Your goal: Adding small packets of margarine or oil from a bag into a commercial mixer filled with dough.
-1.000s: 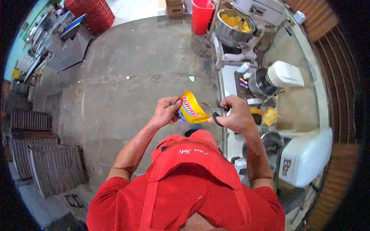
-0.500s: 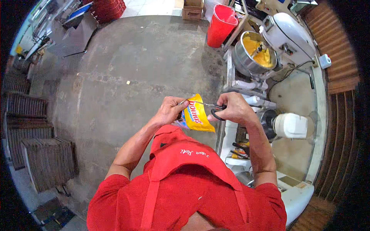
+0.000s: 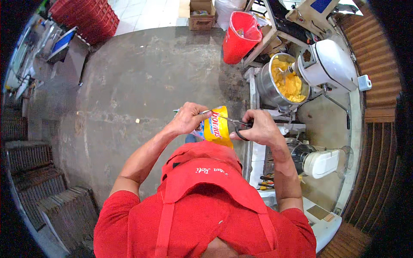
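In front of my apron I hold up a yellow plastic packet [image 3: 219,130] with red and blue print. My left hand [image 3: 188,118] is closed on its left side, thumb on top near the upper edge. My right hand [image 3: 263,128] grips a pair of scissors [image 3: 232,120] by the black handles. The metal blades point left across the upper part of the packet, their tips close to my left thumb. Whether the blades have cut into the plastic cannot be made out.
At the right, a white stand mixer [image 3: 333,69] has a steel bowl [image 3: 267,90] holding yellow dough [image 3: 289,85]. Ahead stand a red bin [image 3: 238,45] and a cardboard box [image 3: 201,21]. Red crates [image 3: 88,19] are at far left; stacked dark trays [image 3: 71,213] at lower left.
My view has tilted and shifted, so the surroundings sit lower in the picture. Both hands keep their hold on the packet and scissors, with the packet slightly more upright.
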Demonstrator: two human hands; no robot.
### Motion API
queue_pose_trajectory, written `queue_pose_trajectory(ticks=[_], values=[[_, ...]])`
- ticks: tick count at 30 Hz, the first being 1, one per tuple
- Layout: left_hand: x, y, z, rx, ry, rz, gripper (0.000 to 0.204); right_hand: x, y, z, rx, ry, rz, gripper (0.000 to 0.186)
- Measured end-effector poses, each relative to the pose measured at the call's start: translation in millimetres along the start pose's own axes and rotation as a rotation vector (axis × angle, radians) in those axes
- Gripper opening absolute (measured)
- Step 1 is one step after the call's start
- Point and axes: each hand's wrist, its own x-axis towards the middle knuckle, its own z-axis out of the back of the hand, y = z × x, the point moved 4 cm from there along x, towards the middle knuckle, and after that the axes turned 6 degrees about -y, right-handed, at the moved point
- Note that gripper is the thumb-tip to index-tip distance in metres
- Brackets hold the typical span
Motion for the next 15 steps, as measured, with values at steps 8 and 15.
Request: queue_pose_trajectory(ticks=[8, 15], values=[[156, -7, 38, -0.100, -0.001, -0.089, 0.031, 132, -44, 48, 0.293, 0.082, -0.135, 0.041], [299, -50, 70, -0.090, 0.033, -0.059, 0.029, 254, -75, 118, 0.405, 0.056, -0.123, 0.042]])
